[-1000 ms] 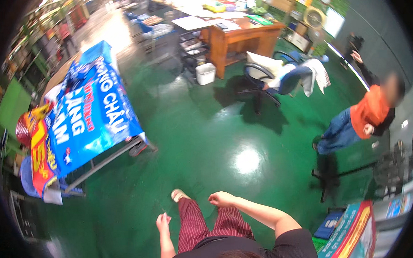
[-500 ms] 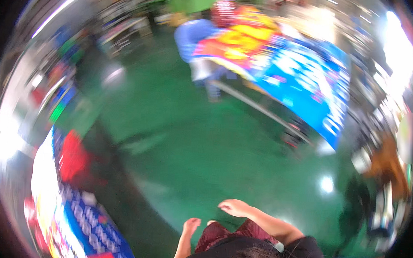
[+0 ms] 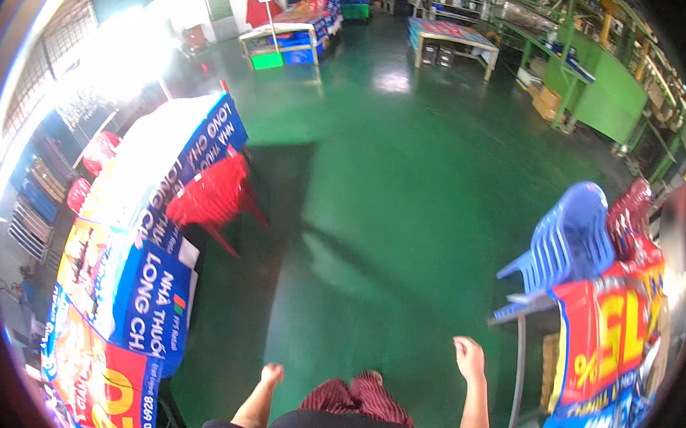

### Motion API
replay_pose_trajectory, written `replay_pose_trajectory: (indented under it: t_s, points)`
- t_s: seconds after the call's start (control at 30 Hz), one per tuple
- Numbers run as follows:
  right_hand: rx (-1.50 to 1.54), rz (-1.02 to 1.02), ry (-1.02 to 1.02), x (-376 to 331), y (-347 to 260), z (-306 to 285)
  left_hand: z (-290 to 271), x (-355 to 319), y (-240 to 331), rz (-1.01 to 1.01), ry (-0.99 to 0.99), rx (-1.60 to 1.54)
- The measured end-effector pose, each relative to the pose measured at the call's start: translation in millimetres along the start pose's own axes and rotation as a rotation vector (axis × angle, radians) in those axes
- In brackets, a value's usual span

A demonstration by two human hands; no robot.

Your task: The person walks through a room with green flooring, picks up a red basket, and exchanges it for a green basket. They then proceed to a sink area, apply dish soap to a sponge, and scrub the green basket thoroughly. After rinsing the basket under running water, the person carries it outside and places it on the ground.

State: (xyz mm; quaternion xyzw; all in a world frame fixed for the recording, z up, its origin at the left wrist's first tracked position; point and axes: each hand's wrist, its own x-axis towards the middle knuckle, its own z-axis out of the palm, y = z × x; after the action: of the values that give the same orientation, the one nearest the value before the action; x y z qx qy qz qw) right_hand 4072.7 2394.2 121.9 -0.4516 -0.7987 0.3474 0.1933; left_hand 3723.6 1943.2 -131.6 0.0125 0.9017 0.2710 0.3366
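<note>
Fingers of both hands curl loosely, holding nothing, above the green floor [image 3: 405, 186].

Count from where I stand on the green floor [image 3: 405, 186]: my two hands, left hand [image 3: 272, 374] and right hand [image 3: 468, 357], both empty. One red plastic chair [image 3: 213, 197] left of the floor's middle, one stack of blue plastic chairs [image 3: 568, 239] on its right, one red chair stack [image 3: 630, 215] just behind that. Two banner-covered tables: left one [image 3: 139, 228], right one [image 3: 605, 340]. Two more tables at the far end: [image 3: 286, 35], [image 3: 452, 37].
</note>
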Motion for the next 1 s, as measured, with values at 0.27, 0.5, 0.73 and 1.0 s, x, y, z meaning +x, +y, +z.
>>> replay_pose_trajectory:
  t_s: [0.27, 0.5, 0.73, 1.0]
  points:
    - [0.232, -0.797, -0.375, 451.1, -174.5, 104.0, -44.6, -41.1, 409.3, -0.308, -0.412, -0.562]
    - [0.198, -0.343, -0.537, 679.1, -75.0, 54.0, 180.3, 411.5, 716.7, 0.723, -0.329, 0.454]
    - [-0.155, 0.203, 0.103, 984.7, 72.2, -30.1, 184.0, 549.8, 1218.6, 0.808, -0.470, -0.417]
    - [-0.079, -0.191, -0.473, 1526.5, -111.8, 108.4, 151.6, 787.7, 1044.1, 0.518, -0.451, 0.384]
